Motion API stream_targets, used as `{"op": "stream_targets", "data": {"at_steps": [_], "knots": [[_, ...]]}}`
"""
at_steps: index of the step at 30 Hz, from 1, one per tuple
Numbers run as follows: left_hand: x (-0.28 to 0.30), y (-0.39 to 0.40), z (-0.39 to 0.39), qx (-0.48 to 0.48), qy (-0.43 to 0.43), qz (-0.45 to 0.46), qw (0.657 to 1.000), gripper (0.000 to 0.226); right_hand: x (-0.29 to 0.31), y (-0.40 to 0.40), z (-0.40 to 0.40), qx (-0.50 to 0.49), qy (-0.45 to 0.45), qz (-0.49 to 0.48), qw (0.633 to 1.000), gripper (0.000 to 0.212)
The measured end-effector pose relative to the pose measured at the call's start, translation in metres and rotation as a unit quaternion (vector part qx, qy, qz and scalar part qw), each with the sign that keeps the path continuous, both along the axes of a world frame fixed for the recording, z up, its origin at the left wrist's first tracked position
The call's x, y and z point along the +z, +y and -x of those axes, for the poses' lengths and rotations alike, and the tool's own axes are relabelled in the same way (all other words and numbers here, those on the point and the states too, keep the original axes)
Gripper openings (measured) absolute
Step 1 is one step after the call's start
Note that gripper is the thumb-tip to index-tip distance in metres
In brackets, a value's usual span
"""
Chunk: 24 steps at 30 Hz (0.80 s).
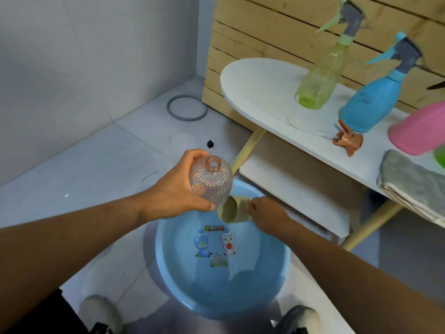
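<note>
My left forearm (pixel 72 237) crosses above blue basin (pixel 166 261) | left hand (pixel 175 191) fingers grasp clear bottle (pixel 212 186) over basin, mouth up, I judge for filling | right hand (pixel 267 213) fingers grasp beige scoop (pixel 230 210) at far rim.

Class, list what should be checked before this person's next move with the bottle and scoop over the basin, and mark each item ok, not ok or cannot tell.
1. Bottle neck uncapped: ok; the clear ribbed bottle is open at the top.
2. Bottle held securely: ok; the left hand grips its body.
3. Scoop in hand: ok; the right hand holds the beige scoop.
4. Spills caught: ok; bottle and scoop sit over the far side of the blue basin.
5. Water in the scoop: cannot tell.
</note>
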<state>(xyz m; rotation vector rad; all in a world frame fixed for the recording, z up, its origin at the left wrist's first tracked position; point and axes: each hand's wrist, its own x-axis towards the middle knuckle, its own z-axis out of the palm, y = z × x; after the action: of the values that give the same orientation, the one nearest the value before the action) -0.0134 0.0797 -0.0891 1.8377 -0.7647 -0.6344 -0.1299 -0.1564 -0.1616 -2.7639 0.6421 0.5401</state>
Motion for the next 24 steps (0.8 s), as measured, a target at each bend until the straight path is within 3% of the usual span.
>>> {"op": "stream_targets", "data": {"at_steps": [3,7,24], "knots": [[0.000,-0.001,0.000,0.002,0.005,0.000,1.000,0.103,-0.024,-0.004,0.009,0.061,0.044,0.064,0.995,0.026],[-0.004,0.001,0.002,0.002,0.005,-0.019,1.000,0.105,-0.043,-0.004,0.017,0.070,0.098,0.092,0.988,0.031],[-0.007,0.001,0.000,0.005,0.014,-0.022,1.000,0.106,-0.083,0.004,-0.001,0.005,0.145,0.059,0.988,0.028]]}}
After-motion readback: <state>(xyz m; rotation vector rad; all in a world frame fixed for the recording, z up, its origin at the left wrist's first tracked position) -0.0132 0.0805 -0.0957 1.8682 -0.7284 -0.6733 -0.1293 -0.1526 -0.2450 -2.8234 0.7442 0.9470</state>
